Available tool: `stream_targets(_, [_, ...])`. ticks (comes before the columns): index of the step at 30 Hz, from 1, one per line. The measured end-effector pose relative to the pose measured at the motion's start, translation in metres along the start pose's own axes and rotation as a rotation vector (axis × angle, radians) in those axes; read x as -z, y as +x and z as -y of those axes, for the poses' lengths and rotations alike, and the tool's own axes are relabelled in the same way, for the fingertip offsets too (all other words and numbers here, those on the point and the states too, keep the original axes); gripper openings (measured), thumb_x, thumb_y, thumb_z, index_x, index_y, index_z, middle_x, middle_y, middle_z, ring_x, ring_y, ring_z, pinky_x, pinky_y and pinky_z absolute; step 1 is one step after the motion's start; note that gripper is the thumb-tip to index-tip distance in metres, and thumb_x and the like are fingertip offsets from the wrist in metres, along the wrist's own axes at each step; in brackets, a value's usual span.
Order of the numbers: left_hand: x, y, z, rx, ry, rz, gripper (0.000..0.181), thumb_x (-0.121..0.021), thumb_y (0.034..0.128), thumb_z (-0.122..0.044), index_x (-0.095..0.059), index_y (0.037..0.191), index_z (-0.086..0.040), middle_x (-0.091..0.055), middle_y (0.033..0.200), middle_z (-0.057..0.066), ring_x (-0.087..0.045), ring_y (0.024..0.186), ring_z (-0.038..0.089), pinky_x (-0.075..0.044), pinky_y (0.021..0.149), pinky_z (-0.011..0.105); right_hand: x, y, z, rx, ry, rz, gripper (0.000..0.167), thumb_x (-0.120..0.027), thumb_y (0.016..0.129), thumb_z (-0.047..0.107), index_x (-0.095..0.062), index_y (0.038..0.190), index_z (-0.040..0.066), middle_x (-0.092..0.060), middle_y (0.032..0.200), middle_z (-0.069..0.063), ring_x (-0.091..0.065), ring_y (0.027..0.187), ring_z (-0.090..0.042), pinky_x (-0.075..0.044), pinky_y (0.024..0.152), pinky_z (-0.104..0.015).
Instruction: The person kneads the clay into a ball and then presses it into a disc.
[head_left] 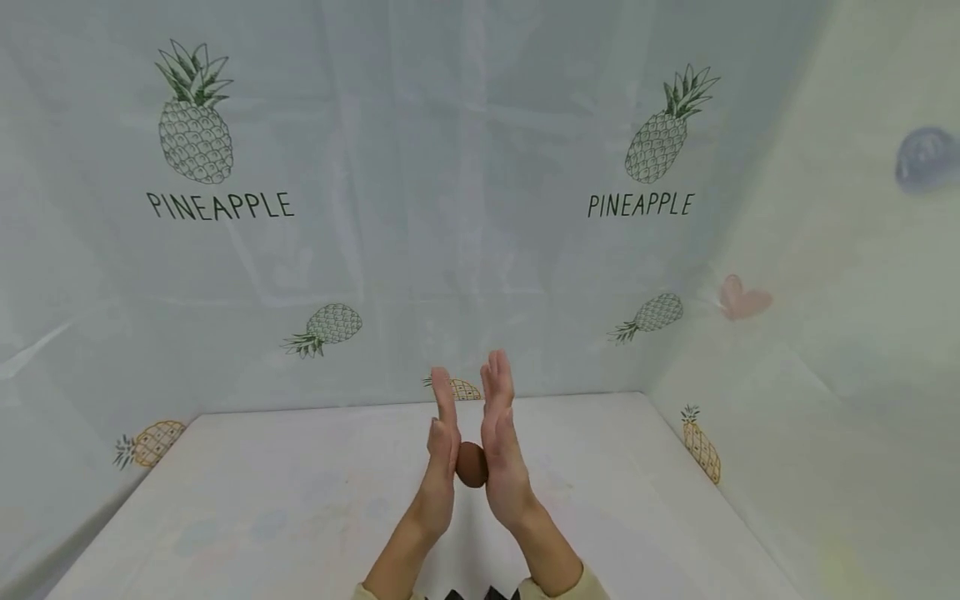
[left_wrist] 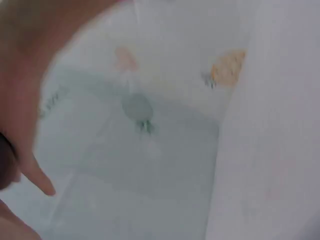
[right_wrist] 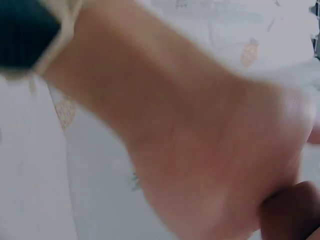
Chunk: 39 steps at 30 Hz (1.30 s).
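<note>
Between the two palms, a brown, smooth, egg-shaped ball is held up over the white table. My left hand presses it from the left with its fingers straight and pointing away. From the other side the palm of my right hand bears on it, fingers likewise extended. In the left wrist view only a dark edge of the ball shows at the left border. The right wrist view has the ball at the lower right, against the right hand, which is blurred.
A white tabletop with faint coloured smudges spreads under the hands. Pale sheeting printed with pineapples hangs behind it and along both sides. A pink heart print marks the right-hand sheet.
</note>
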<state>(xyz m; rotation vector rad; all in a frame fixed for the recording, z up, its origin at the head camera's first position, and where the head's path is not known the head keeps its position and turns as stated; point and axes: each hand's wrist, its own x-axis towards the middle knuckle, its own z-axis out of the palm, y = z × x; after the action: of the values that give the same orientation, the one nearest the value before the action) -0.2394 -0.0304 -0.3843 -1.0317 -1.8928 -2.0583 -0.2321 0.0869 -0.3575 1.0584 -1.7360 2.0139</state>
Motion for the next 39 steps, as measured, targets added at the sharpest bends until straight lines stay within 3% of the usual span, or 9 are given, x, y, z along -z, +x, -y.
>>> stream_targets(3, [-0.013,-0.003,-0.011,-0.034,-0.091,0.089,0.058,0.005,0.1106,-0.052,0.023,0.165,-0.04,0.032,0.171,-0.02,0.034,0.156,0.009,0.027,0.115,0.072,0.011,0.002,-0.003,0.003,-0.018,-0.061,0.061,-0.003,0.114,0.043,0.016,0.17,0.028,0.019,0.176,0.008,0.018,0.163,-0.031,0.017,0.12,-0.072])
stream_targets(6, [-0.019,-0.006,-0.018,-0.088,-0.096,0.124,0.059,0.005,0.1112,-0.051,0.022,0.166,-0.037,0.032,0.171,-0.017,0.034,0.156,0.01,0.027,0.113,0.074,0.017,0.004,-0.008,-0.074,0.024,-0.067,0.061,-0.003,0.114,0.049,0.016,0.169,0.034,0.018,0.176,0.01,0.016,0.163,-0.028,0.015,0.12,-0.073])
stream_targets(12, [-0.006,-0.006,-0.02,-0.161,0.01,0.035,0.063,0.003,0.1113,-0.055,0.023,0.166,-0.032,0.031,0.173,-0.011,0.03,0.158,0.011,0.033,0.113,0.063,0.01,0.003,-0.02,-0.305,0.101,0.084,0.064,0.003,0.11,0.062,0.019,0.167,0.04,0.015,0.177,0.004,0.009,0.164,-0.031,0.008,0.124,-0.071])
stream_targets(17, [0.016,-0.002,-0.016,-0.14,0.095,-0.087,0.065,0.001,0.1099,-0.059,0.021,0.167,-0.035,0.026,0.175,-0.013,0.026,0.16,0.011,0.033,0.115,0.057,-0.007,-0.001,-0.02,-0.407,0.153,0.186,0.066,0.002,0.109,0.064,0.022,0.166,0.039,0.015,0.177,0.005,0.004,0.165,-0.033,0.003,0.127,-0.068])
stream_targets(22, [0.028,0.002,-0.009,-0.007,0.036,-0.143,0.061,0.002,0.1072,-0.064,0.02,0.163,-0.049,0.028,0.17,-0.025,0.03,0.157,0.008,0.028,0.117,0.066,-0.017,-0.004,-0.008,-0.357,0.144,0.186,0.064,0.001,0.111,0.061,0.021,0.167,0.037,0.019,0.175,0.012,0.011,0.164,-0.026,0.009,0.126,-0.067])
stream_targets(26, [0.02,0.003,-0.001,0.034,0.039,-0.124,0.06,0.002,0.1079,-0.062,0.023,0.163,-0.048,0.031,0.17,-0.021,0.031,0.157,0.015,0.028,0.115,0.069,-0.014,-0.002,0.0,-0.227,0.124,0.142,0.06,0.003,0.112,0.053,0.019,0.167,0.037,0.021,0.174,0.011,0.016,0.163,-0.023,0.016,0.122,-0.071])
stream_targets(30, [0.001,0.001,0.002,-0.001,0.076,-0.09,0.061,-0.001,0.1115,-0.051,0.024,0.165,-0.036,0.031,0.172,-0.012,0.029,0.158,0.019,0.031,0.114,0.066,-0.001,0.001,0.004,-0.085,0.093,0.084,0.059,0.004,0.112,0.041,0.022,0.168,0.03,0.024,0.175,0.007,0.019,0.162,-0.028,0.021,0.119,-0.07])
stream_targets(33, [-0.013,-0.002,-0.002,-0.016,0.031,-0.028,0.06,0.0,0.1122,-0.048,0.024,0.165,-0.035,0.032,0.171,-0.014,0.032,0.157,0.017,0.032,0.114,0.066,0.01,0.003,0.003,-0.049,0.069,0.022,0.06,0.001,0.113,0.042,0.021,0.168,0.03,0.024,0.175,0.008,0.019,0.162,-0.027,0.022,0.119,-0.07])
stream_targets(39, [-0.024,-0.009,-0.013,-0.088,0.055,0.023,0.059,-0.002,0.1135,-0.046,0.021,0.167,-0.035,0.03,0.173,-0.013,0.031,0.158,0.013,0.031,0.114,0.066,0.021,0.005,-0.011,-0.127,0.088,-0.06,0.06,-0.005,0.114,0.05,0.018,0.168,0.038,0.022,0.175,0.012,0.019,0.162,-0.024,0.019,0.119,-0.073])
